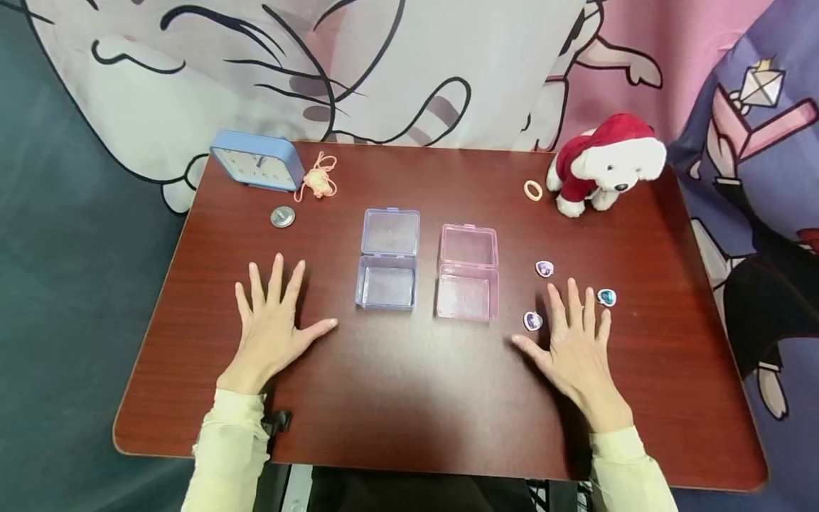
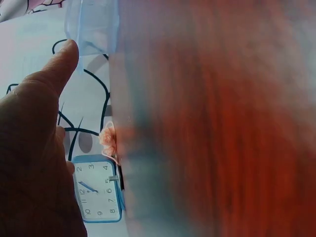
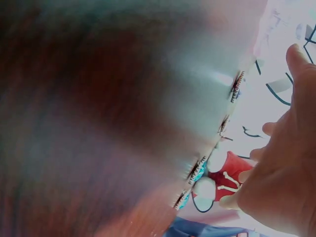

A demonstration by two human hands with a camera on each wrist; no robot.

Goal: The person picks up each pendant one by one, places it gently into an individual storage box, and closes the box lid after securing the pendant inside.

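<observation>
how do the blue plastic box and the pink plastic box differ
The clear blue plastic box lies nearer the left hand; the clear pink plastic box lies nearer the right hand. The blue one sits slightly farther back than the pink. Both are open, empty and untouched.

clock (image 2: 97,191) | dial numerals readable in left wrist view: 2, 4, 5, 7, 8, 9, 10, 11, 12 | head view: dial too small to read | no other text legible
</observation>
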